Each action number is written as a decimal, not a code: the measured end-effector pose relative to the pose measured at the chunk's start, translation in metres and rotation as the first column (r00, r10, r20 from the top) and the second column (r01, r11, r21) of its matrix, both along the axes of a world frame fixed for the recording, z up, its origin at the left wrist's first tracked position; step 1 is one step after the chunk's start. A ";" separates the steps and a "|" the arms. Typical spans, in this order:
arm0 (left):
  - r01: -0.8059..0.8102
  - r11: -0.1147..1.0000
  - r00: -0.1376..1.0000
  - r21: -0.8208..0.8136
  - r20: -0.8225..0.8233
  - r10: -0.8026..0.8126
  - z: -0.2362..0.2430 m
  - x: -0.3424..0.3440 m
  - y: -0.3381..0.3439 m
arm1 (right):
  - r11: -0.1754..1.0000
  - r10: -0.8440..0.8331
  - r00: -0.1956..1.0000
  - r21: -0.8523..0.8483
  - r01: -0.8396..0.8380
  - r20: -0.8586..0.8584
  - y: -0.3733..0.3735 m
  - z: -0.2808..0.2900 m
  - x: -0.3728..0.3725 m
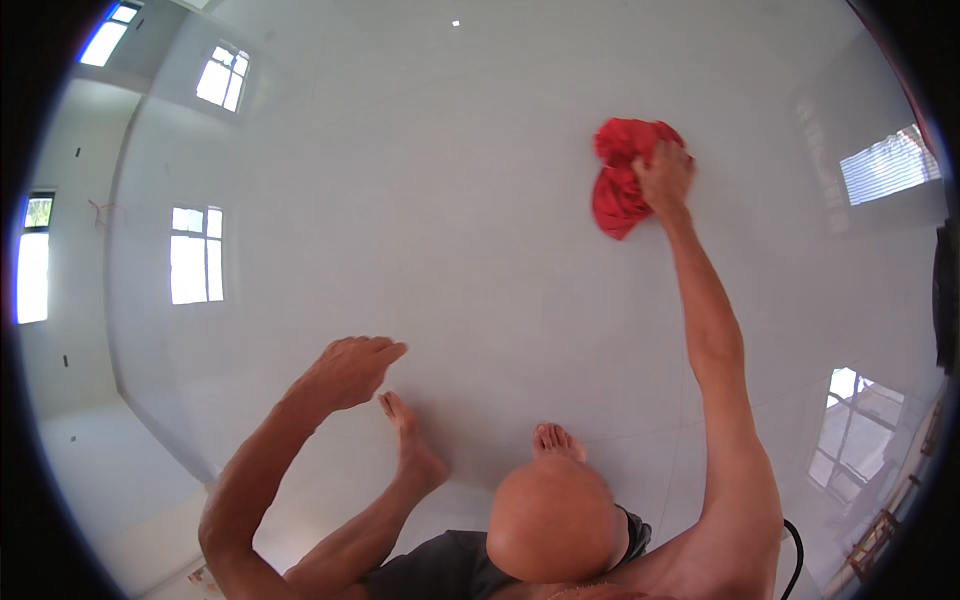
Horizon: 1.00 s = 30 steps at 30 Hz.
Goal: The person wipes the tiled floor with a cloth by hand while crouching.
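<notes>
From my remote station, I read the head view from left to right. At the far left, well apart from the left hand, I identify a pale wall (pixel 75 420) with a bright window (pixel 34 270). Between that wall and the left hand, the glossy floor (pixel 480 270) carries a window reflection (pixel 197 255). The left hand (pixel 352 372) is bent at the wrist, back upward, fingers close together and directed rightward; its palm side is hidden, so I cannot tell whether the grip is wide or narrow. Just below it in view is the bare left foot (pixel 412 448). To the right of that hand are the dark shorts (pixel 440 565), the bent right knee (pixel 550 525) and, just beyond the knee, the right foot (pixel 557 441). The red cloth (pixel 618 200) lies bunched on the floor, under and to the left of the right hand (pixel 665 178). The right hand, slightly blurred, holds the cloth at its right side, arm extended. Further right of this hand, a second reflection (pixel 888 165) shows on the floor.
</notes>
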<state>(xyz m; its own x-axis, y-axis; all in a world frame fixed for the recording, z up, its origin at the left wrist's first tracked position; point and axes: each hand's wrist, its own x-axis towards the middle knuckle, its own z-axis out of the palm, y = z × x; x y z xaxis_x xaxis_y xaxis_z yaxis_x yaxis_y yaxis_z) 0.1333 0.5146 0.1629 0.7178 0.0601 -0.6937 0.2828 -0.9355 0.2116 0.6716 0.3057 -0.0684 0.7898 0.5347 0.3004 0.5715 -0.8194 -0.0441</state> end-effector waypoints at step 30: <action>-0.605 0.775 0.714 -0.183 0.307 0.629 -0.011 -0.118 -0.081 | 0.552 0.828 0.480 0.271 -0.789 -0.290 0.064 0.033 -0.365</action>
